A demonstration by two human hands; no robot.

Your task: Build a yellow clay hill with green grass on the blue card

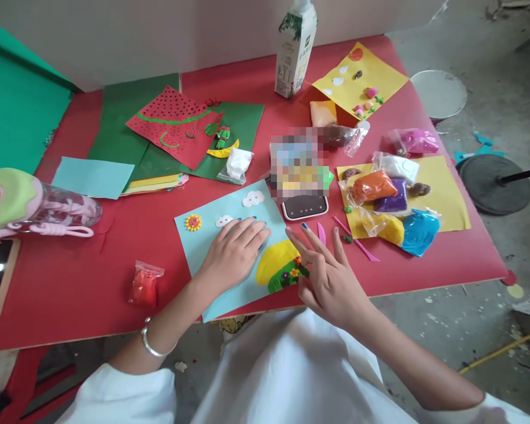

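Note:
My left hand [234, 253] lies flat on a light blue sheet [225, 297], fingers stretched out over its upper middle. Beside its fingertips are white clay clouds [253, 199] with small faces and a yellow-and-orange clay sun [193, 222]. My right hand [329, 277] hovers at the sheet's lower right corner. Three of its fingers are spread, while the thumb and another finger bend together; anything between them is hidden. Close to it are a yellow clay patch [276, 259], a green clay patch [279, 284] and small clay flowers [294, 272]. A pink clay knife [321, 234] lies just beyond.
A phone [304, 207] stands past the sheet. Bagged clay [374, 186] covers a yellow sheet [453, 194] at right. A carton [295, 50], a watermelon-patterned red sheet [172, 118], a bag of red clay [145, 285] and a clear bottle [66, 206] are on the red table [115, 306].

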